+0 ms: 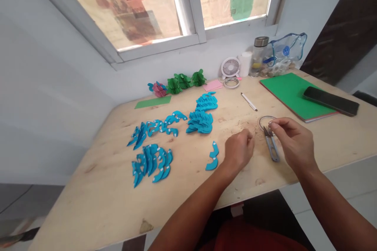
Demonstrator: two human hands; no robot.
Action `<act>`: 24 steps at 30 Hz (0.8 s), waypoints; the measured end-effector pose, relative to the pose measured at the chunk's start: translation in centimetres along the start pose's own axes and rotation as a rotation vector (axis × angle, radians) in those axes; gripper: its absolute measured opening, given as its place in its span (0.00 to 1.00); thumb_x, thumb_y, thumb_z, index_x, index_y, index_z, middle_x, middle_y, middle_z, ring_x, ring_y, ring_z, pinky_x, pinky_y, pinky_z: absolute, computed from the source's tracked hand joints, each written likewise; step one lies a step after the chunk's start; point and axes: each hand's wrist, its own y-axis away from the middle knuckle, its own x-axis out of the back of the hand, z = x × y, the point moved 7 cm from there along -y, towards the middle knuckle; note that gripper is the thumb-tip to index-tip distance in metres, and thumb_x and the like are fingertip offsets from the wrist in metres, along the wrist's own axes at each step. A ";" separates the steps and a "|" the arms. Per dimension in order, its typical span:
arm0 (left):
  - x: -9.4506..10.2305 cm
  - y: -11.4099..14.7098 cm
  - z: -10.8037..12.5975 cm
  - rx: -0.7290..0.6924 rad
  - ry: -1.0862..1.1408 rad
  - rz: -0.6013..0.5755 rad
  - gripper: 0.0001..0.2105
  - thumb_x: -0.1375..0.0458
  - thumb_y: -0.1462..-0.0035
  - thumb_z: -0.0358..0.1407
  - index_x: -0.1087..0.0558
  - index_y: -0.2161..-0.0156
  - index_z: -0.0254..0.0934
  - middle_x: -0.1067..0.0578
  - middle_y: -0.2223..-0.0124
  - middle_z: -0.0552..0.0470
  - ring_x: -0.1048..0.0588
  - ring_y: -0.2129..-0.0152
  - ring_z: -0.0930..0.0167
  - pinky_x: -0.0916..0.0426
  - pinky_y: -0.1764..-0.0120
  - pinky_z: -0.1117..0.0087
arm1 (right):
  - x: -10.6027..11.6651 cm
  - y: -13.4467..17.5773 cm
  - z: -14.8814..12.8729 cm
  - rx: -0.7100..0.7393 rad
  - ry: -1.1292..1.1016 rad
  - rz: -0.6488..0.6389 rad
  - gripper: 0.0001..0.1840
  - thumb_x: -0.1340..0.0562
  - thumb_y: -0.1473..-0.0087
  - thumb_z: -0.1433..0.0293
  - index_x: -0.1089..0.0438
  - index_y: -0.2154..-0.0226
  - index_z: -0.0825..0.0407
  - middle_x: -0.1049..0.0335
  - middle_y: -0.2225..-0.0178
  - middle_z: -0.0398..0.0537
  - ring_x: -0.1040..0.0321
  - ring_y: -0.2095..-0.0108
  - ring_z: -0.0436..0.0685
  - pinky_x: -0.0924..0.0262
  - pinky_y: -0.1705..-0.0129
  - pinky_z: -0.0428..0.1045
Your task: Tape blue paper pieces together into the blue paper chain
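My left hand is curled closed over the tabletop; whatever its fingers hold, if anything, is hidden. To its left lies a wavy blue paper strip with small white patches. My right hand pinches with thumb and forefinger beside a thin ring, perhaps a roll of narrow tape. What sits in that pinch is too small to make out. Thread snips lie just left of the right hand, blades pointing away from me. Further left are groups of similar blue paper pieces and stacked blue pieces.
Along the wall stand green paper shapes, a small fan, a glass bottle and a clear bag. A white pen lies mid-table. At right, a phone rests on green sheets.
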 end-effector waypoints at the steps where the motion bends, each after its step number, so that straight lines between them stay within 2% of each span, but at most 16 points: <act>1: 1.0 1.3 -1.3 0.028 -0.018 0.015 0.06 0.47 0.44 0.34 0.28 0.68 0.40 0.23 0.69 0.53 0.26 0.71 0.69 0.38 0.68 0.71 | -0.4 0.2 0.1 0.001 0.001 -0.031 0.06 0.36 0.51 0.65 0.29 0.71 0.50 0.30 0.72 0.44 0.34 0.71 0.53 0.40 0.66 0.49; 5: 5.1 5.5 -6.8 0.189 -0.104 0.116 0.09 0.51 0.42 0.31 0.28 0.68 0.37 0.24 0.66 0.49 0.27 0.67 0.67 0.38 0.64 0.68 | -2.8 0.8 0.4 0.015 0.029 -0.177 0.06 0.38 0.49 0.65 0.29 0.71 0.50 0.30 0.72 0.44 0.34 0.69 0.54 0.41 0.65 0.50; 8: 6.4 6.8 -9.1 0.242 -0.139 0.118 0.07 0.47 0.45 0.31 0.27 0.64 0.37 0.24 0.65 0.48 0.28 0.64 0.65 0.39 0.62 0.66 | -5.1 1.4 0.2 0.043 0.065 -0.279 0.07 0.39 0.49 0.65 0.30 0.72 0.51 0.30 0.72 0.45 0.35 0.70 0.54 0.41 0.65 0.49; 12: 6.1 6.6 -9.3 0.245 -0.135 0.089 0.06 0.42 0.51 0.31 0.27 0.65 0.39 0.26 0.64 0.48 0.30 0.61 0.62 0.40 0.59 0.64 | -7.6 2.6 -0.1 0.056 0.130 -0.379 0.09 0.40 0.49 0.64 0.30 0.73 0.52 0.31 0.74 0.45 0.36 0.72 0.53 0.41 0.68 0.49; 17: 5.8 6.4 -9.2 0.257 -0.018 0.136 0.05 0.42 0.55 0.26 0.29 0.72 0.40 0.26 0.67 0.50 0.30 0.61 0.61 0.41 0.58 0.62 | -9.1 4.3 0.2 0.060 0.154 -0.476 0.09 0.41 0.48 0.64 0.31 0.74 0.52 0.30 0.74 0.46 0.35 0.72 0.54 0.40 0.69 0.49; 21: 5.7 6.8 -9.7 0.277 0.192 0.184 0.06 0.45 0.55 0.25 0.32 0.75 0.39 0.27 0.74 0.53 0.29 0.70 0.66 0.38 0.63 0.65 | -9.8 4.9 0.6 0.055 0.142 -0.516 0.08 0.41 0.49 0.65 0.31 0.75 0.52 0.31 0.76 0.45 0.35 0.73 0.53 0.40 0.70 0.48; 24: 5.4 6.5 -9.9 0.272 0.425 0.198 0.03 0.46 0.52 0.29 0.33 0.74 0.38 0.27 0.76 0.55 0.28 0.78 0.71 0.36 0.71 0.70 | -10.3 4.9 0.6 0.046 0.139 -0.539 0.08 0.41 0.50 0.65 0.31 0.75 0.52 0.31 0.77 0.44 0.35 0.74 0.53 0.40 0.70 0.48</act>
